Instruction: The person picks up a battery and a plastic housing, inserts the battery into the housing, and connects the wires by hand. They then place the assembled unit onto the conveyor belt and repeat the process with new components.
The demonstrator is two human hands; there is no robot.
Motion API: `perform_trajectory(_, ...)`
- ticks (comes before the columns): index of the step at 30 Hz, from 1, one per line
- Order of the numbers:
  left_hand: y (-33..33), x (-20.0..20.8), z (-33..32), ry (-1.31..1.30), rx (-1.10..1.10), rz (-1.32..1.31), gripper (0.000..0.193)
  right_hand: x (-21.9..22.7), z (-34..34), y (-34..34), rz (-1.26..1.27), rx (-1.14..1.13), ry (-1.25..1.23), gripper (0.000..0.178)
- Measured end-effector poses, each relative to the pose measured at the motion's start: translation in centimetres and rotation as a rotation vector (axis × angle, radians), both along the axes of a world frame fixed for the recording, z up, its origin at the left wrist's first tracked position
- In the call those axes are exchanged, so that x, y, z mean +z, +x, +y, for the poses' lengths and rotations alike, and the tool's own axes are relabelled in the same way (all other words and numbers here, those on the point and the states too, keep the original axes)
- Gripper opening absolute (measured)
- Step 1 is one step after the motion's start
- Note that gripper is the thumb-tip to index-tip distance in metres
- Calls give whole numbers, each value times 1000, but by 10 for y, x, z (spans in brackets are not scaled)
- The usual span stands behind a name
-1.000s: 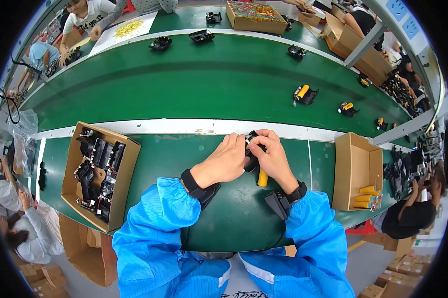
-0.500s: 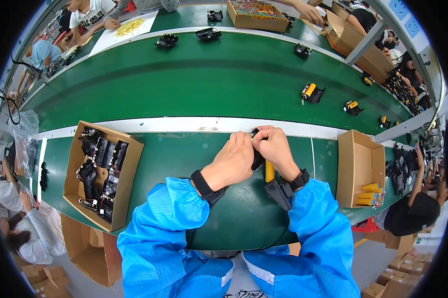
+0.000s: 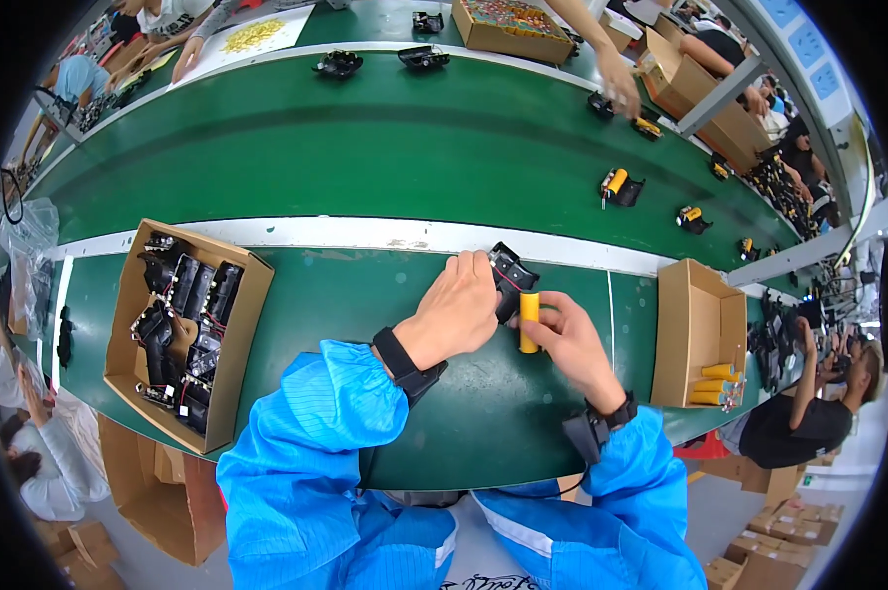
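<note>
**Black housing and yellow cylinder between two hands at the bench**

Left hand point(image 3: 454, 310), back upward, is holding the black housing point(image 3: 511, 273) by its left side; fingers are curling closely round that edge, their tips hidden. The housing is lying open side up over the far part of the green bench point(image 3: 464, 423), near the white strip point(image 3: 336, 234), and showing a thin red wire.

Yellow cylinder point(image 3: 530, 320) is sitting at the housing's near end, pointing toward the wearer. Right hand point(image 3: 577, 344) is touching its right side, thumb bending onto it, fingers half curled; cannot tell whether they are gripping it.

Both wrists are wearing black bands below blue sleeves point(image 3: 316, 413).

Left: a cardboard box point(image 3: 245, 339) is holding a jumble of black housings with wires. Right: an open carton point(image 3: 695, 315) is holding several yellow cylinders at its near end.

Beyond the strip, a green belt point(image 3: 365, 147) is carrying more housings, some with yellow cylinders. Far right, a co-worker's hand point(image 3: 618, 84) is hanging just beside two of them.
</note>
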State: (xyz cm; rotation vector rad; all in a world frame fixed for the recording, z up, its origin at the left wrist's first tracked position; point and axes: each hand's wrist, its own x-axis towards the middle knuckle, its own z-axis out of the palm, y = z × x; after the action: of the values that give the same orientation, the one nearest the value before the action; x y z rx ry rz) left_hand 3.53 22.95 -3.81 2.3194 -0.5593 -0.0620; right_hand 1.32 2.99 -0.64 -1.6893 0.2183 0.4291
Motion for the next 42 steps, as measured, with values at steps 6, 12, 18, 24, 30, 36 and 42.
perform_trajectory(6, 0, -1, 0, 47, 27, -3, 48, 25, 2, 23, -385, 390, -852, 21)
perform_trajectory(12, -3, -5, -4, 89, 47, -35, 47, -10, 3, 37, -966, 185, -1164, 28)
perform_trajectory(18, -5, -5, -5, 109, 72, -43, 47, -8, 10, 22, -751, 151, -612, 33)
perform_trajectory(24, -4, -7, -2, 70, 93, -40, 48, -9, 22, 23, -885, 246, -677, 29)
perform_trajectory(30, -3, 0, 9, -37, 143, 31, 51, -10, 46, 21, -1024, 290, -676, 28)
perform_trajectory(36, -10, 19, 36, -141, 54, 95, 57, -6, 58, 23, -933, 349, -786, 27)
perform_trajectory(42, -15, 5, 45, -211, 91, -28, 48, -10, 67, 26, -786, 203, -581, 38)
